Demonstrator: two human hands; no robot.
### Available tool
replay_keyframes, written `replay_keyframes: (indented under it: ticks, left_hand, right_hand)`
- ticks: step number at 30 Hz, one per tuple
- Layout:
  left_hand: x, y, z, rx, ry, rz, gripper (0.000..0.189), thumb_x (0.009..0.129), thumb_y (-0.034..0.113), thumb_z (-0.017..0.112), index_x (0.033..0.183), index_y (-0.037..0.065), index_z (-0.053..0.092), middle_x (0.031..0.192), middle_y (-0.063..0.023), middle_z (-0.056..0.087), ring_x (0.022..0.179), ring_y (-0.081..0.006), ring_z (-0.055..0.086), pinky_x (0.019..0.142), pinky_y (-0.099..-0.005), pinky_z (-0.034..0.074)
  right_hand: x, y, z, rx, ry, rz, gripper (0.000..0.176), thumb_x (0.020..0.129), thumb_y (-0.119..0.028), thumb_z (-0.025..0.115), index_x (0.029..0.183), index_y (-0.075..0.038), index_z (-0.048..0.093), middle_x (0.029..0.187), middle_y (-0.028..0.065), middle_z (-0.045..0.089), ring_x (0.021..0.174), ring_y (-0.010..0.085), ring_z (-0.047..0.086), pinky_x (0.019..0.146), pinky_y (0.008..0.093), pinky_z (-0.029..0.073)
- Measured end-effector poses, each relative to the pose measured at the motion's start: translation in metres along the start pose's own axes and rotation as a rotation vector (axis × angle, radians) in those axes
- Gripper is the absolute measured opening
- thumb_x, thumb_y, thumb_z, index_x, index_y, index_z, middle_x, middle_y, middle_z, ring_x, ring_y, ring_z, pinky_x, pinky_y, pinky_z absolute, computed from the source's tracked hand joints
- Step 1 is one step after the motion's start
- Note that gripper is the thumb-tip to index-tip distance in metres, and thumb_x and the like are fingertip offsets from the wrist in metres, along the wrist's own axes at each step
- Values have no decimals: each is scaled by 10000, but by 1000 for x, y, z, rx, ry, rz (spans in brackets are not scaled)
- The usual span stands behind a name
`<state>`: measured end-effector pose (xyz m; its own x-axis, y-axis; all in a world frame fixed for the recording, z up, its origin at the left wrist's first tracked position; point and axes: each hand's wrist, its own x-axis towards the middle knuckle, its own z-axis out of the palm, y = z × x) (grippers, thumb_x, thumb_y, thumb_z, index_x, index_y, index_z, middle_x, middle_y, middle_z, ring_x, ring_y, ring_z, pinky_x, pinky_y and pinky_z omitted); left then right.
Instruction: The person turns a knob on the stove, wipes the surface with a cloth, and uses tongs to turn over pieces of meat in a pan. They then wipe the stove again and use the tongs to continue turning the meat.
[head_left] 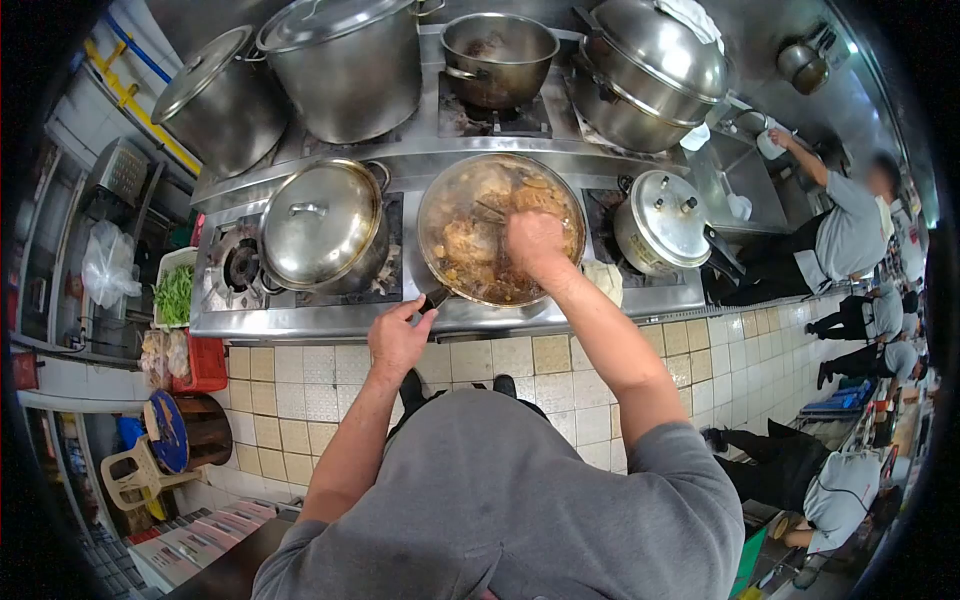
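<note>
A wide pan (pixel 428 262) on the front of the stove holds pieces of meat in bubbling brown liquid (pixel 468 245). My left hand (pixel 400 335) is closed on the pan's dark handle (pixel 437 296) at the front left rim. Over the middle of the pan, my right hand (pixel 537 240) is closed round a thin dark utensil (pixel 490 208), whose tips point left above the food. Just what kind of utensil it is cannot be made out. A pale folded cloth (pixel 603 284) lies right of the pan.
A lidded pot (pixel 322 222) stands left of the pan, a pressure cooker (pixel 660 225) right of it. Larger pots (pixel 345 75) line the back burners. A person (pixel 850 225) reaches toward the sink (pixel 735 170) at right. Greens (pixel 175 293) fill a basket at left.
</note>
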<state>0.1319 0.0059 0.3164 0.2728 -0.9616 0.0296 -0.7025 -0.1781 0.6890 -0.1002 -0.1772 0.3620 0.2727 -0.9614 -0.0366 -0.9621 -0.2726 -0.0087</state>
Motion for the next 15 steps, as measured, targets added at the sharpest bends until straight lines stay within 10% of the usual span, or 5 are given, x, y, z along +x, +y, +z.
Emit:
replay_keyframes:
  ticks: [15]
  left_hand:
    - [-2, 1, -1, -15, -12, -19, 366, 863, 354, 830, 1161, 145, 806, 1161, -100, 780, 1039, -291, 752, 881, -371, 584]
  right_hand:
    - [5, 32, 10, 213, 23, 174, 296, 933, -332, 688, 999, -73, 815, 994, 201, 776, 982, 373, 757, 861, 466, 603]
